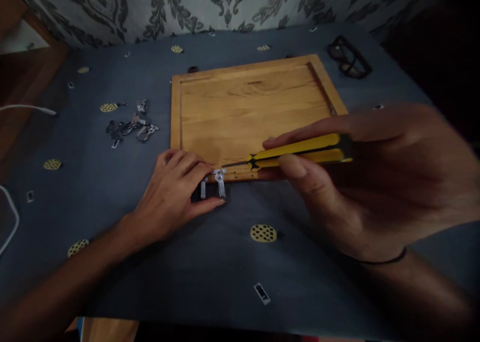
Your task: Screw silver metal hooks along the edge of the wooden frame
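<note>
While left hand (pixel 174 194) presses open on hinge (pixel 219 181), right hand (pixel 378 182) wraps yellow screwdriver (pixel 300 151)

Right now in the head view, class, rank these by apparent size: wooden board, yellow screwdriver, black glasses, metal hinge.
1. wooden board
2. yellow screwdriver, though it is nearer the camera
3. black glasses, farther away, so their order against the screwdriver is unsure
4. metal hinge

Table is covered with a blue-grey cloth (pixel 187 272) with yellow dotted spots. A wooden board (pixel 247 107) lies flat just beyond both your hands. A metal bracket (pixel 219 179) sits at its near edge, at your left hand's (pixel 176 182) fingertips. Beyond and left of that hand are loose metal fittings (pixel 131 127), and farther left a white cable (pixel 26 109). Well beyond your right hand (pixel 375 182) lie black glasses (pixel 348 57).
</note>
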Demonstrator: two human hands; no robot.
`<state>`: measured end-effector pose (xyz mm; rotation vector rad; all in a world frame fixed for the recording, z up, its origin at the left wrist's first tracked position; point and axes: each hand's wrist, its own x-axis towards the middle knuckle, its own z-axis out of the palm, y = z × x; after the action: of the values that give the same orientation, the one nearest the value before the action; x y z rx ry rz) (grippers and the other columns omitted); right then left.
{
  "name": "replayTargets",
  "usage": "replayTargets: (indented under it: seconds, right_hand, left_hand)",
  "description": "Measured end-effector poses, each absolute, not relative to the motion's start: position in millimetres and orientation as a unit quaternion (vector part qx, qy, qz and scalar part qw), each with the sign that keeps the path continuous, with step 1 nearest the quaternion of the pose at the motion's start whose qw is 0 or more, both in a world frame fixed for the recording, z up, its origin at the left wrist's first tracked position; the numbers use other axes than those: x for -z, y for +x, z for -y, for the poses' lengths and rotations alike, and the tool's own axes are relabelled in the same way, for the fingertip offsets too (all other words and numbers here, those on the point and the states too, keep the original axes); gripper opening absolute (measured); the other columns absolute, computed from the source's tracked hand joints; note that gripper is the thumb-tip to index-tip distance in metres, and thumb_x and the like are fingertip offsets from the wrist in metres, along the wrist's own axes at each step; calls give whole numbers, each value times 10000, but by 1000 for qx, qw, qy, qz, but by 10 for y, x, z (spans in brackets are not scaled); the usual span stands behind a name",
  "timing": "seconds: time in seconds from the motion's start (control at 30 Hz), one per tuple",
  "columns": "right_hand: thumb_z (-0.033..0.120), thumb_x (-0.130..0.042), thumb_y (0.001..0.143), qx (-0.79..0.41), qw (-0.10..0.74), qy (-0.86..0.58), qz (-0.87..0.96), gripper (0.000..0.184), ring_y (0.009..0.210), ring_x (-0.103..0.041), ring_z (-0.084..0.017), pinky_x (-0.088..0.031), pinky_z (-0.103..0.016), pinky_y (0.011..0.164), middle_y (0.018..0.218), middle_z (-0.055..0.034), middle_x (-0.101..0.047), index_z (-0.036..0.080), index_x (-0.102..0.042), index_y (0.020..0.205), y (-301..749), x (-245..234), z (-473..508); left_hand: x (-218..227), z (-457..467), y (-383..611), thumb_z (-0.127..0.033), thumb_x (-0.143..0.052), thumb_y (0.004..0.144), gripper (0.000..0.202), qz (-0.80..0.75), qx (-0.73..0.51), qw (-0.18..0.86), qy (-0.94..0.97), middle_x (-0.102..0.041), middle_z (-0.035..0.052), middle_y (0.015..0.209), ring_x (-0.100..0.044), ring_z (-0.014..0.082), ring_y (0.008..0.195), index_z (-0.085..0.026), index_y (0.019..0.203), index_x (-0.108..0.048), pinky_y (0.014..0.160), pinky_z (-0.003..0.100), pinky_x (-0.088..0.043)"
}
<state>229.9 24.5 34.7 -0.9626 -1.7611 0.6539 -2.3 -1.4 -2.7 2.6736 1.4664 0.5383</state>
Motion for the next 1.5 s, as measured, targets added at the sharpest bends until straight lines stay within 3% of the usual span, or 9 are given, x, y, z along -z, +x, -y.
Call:
replayTargets:
  seconds: [0.1, 0.27, 0.43, 0.63, 1.07, 1.5]
  right_hand:
    - [314, -706, 892, -201, 548, -398, 708, 57, 750, -716, -188, -584, -323, 573, 897, -43, -724, 273, -740, 913, 2270, -382, -290]
    - [226, -711, 890, -238, 617, -364, 656, 87, 620, -665, -154, -560, -301, 507, 776, -44, -668, 194, -726, 811, 2225, -373, -361]
    - [274, -749, 876, -233, 622, -366, 651, 84, 656, -709, -155, -575, -300, 524, 817, 15, -676, 267, -667, 858, 2217, -310, -371]
    - [327, -793, 850, -248, 639, -332, 648, 134, 588, -697, -135, -574, -281, 492, 802, 29, -684, 267, -674, 846, 2209, -264, -410]
    - [262, -827, 808, -266, 599, -310, 689, 173, 606, -692, -121, -595, -251, 522, 847, 25, -696, 261, -666, 871, 2206, -243, -320]
    - [318, -796, 846, -268, 573, -334, 699, 144, 663, -698, -142, -609, -291, 573, 868, 33, -714, 283, -668, 899, 2192, -235, -280]
  left_hand:
    - [17, 19, -22, -445, -724, 912, 335, -478, -170, 22, 862, -708, 75, 1060, -644, 266, 1013, -180, 1103, -650, 960, 456, -430]
    - [17, 31, -20, -428, -718, 912, 317, -484, -168, 25, 858, -708, 67, 1069, -639, 266, 1006, -201, 1121, -648, 958, 459, -434]
    - [27, 35, -18, -446, -730, 894, 375, -488, -166, 21, 857, -695, 83, 1052, -633, 278, 989, -184, 1148, -643, 949, 470, -437]
    - [28, 26, -22, -478, -756, 867, 427, -496, -156, 22, 854, -689, 70, 1052, -620, 274, 1006, -203, 1170, -632, 959, 464, -433]
    - [19, 35, -4, -452, -704, 908, 337, -491, -157, 23, 856, -699, 78, 1068, -616, 269, 1001, -192, 1118, -656, 952, 470, -442]
    - [24, 34, -9, -461, -719, 902, 353, -495, -153, 29, 855, -698, 72, 1094, -630, 275, 1048, -201, 1130, -650, 968, 460, -424]
